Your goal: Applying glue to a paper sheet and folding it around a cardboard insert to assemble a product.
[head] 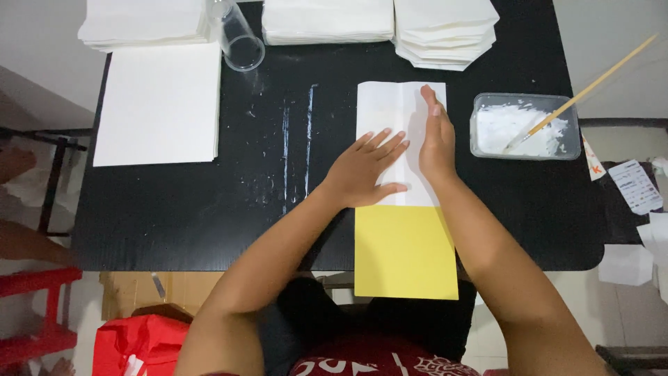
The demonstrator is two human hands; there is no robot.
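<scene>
White folded paper [390, 122] lies mid-table on a yellow template [406, 254]. The left hand [365, 170] presses flat, fingers spread; the right hand [437, 139] creases edge-on, fingers straight together. Uneven pressure could probably skew the fold, and the paste tub [525, 127] sits near.

Paper, plastic and paste on a matt black top

The folded sheet [390, 111] under the left hand [365, 170] and right hand [437, 143] is smooth matt white paper; the card [405, 254] below it is flat matt yellow. The table [174, 216] looks matt black, smeared with dried white streaks. The tub [525, 125] and cup [240, 38] are clear glossy plastic, the tub holding lumpy white paste. The stick [598, 80] looks like pale bare wood.
</scene>
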